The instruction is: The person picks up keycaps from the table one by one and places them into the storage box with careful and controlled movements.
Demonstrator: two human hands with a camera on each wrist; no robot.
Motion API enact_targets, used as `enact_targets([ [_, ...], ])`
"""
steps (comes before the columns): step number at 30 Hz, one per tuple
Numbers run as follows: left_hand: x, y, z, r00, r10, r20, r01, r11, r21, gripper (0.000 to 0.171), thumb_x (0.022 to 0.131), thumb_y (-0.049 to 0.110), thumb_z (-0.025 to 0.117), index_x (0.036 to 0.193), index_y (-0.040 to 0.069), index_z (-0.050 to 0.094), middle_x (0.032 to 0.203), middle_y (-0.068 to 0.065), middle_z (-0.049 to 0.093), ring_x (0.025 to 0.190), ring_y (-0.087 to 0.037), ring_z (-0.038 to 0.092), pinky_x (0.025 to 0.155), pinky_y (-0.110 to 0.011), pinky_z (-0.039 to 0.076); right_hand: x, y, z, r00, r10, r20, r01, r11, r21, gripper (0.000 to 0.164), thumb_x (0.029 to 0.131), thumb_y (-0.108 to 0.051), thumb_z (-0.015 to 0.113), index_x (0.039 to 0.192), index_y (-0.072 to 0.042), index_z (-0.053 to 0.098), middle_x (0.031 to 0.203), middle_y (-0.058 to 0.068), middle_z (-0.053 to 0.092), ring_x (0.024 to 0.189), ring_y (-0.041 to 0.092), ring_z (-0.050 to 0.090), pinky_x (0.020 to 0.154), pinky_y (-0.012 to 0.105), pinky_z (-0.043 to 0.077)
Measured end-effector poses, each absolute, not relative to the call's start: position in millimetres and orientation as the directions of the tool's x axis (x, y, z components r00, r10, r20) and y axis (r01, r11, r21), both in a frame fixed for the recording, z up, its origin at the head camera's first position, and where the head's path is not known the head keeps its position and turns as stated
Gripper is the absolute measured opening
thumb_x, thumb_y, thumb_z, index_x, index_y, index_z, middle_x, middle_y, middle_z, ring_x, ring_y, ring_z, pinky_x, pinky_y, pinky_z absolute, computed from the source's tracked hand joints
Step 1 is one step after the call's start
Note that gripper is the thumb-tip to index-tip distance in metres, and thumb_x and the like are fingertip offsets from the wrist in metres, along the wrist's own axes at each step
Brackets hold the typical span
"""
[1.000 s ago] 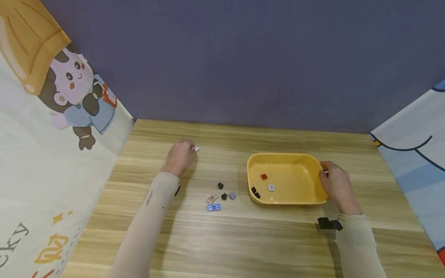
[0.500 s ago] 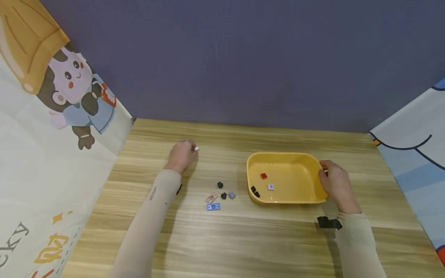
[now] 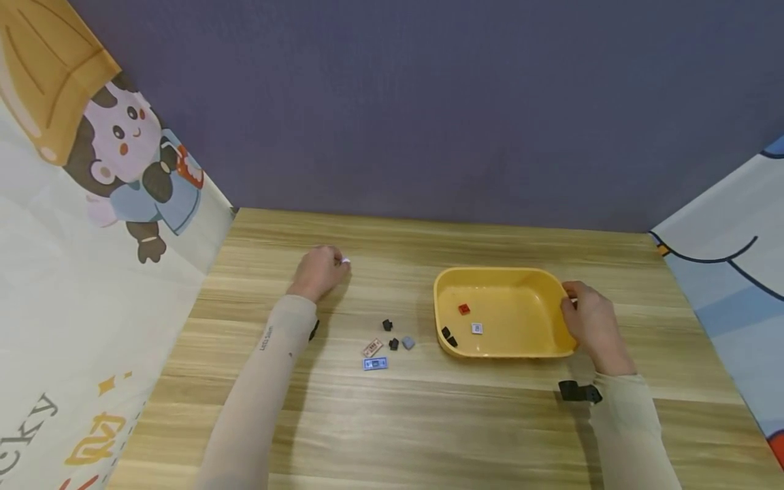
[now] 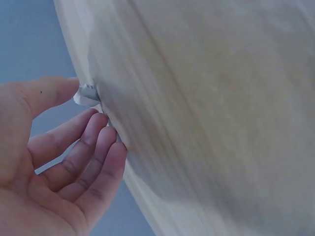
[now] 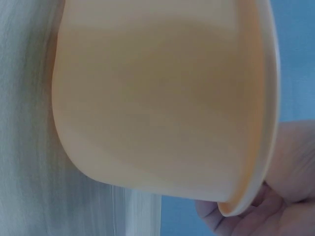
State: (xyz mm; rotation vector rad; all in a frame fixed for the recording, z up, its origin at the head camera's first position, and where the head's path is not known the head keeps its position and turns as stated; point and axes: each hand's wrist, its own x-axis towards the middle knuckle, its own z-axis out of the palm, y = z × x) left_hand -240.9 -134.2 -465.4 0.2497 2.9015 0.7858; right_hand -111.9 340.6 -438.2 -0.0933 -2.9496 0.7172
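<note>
At the back left of the table, my left hand (image 3: 318, 273) has its thumb and fingertips at a small white piece (image 3: 346, 260). In the left wrist view, that piece (image 4: 87, 94) sits between thumb and index fingertip, close to the wood; its kind is unclear. My right hand (image 3: 595, 328) grips the right rim of a yellow plastic basin (image 3: 520, 316), fingers partly hidden by the rim. Inside the basin lie a red tile (image 3: 464, 309), a white tile (image 3: 476, 329) and two black pieces (image 3: 449, 337).
Between the left forearm and the basin lie a blue printed tile (image 3: 376, 363), a tan printed tile (image 3: 372, 348), a grey piece (image 3: 408, 343) and two small black pieces, one nearer (image 3: 394, 344) and one farther (image 3: 387, 325). A dark partition (image 3: 429, 116) stands behind the wooden table (image 3: 465, 429).
My left hand has shifted very slightly around the white piece, which shows less now. The right hand and basin hold their place; the whole view drifts a little.
</note>
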Motion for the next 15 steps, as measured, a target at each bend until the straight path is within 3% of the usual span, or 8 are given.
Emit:
enact_targets([
  [15,-243.1,-135.1,-464.2,-0.977,0.187,-0.100,0.110,0.850,0.515,0.026,0.096,0.023,0.068,0.109,0.000,0.070,0.105,-0.014,0.067,0.092,-0.028,0.061,0.083,-0.042,0.052,-113.0,339.6,-436.9,-0.993,0.081,0.090,0.031,0.890,-0.456,0.031,0.098,-0.001,0.051,0.124,0.017,0.053,0.109,0.037,0.061,0.091,0.047,0.061,0.074,0.058,0.053],
])
